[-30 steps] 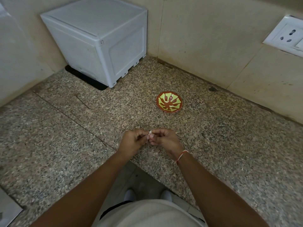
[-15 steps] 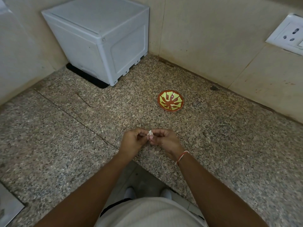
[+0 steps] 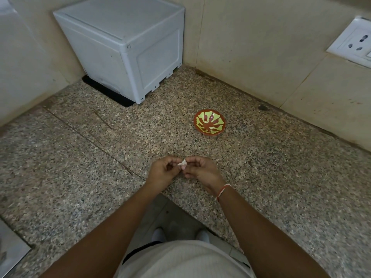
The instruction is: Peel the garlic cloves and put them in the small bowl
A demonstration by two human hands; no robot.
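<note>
A small white garlic clove point(image 3: 183, 163) is pinched between the fingertips of both hands, just above the speckled granite counter point(image 3: 80, 167). My left hand point(image 3: 163, 173) holds it from the left with curled fingers. From the right, my right hand point(image 3: 201, 171) pinches it; a red thread is tied round that wrist. The small bowl point(image 3: 209, 125), brown with a yellow-green pattern, sits on the counter beyond my hands, a little to the right. Nothing shows inside it.
A white plastic box point(image 3: 128, 47) stands in the back left corner on a black mat. Tiled walls close the counter at the back and left. A wall socket point(image 3: 353, 45) is at the upper right. A metal edge point(image 3: 10, 249) shows at the lower left.
Both hands stay together on the clove; more of its white skin now sticks out between the fingertips. The bowl has not moved.
</note>
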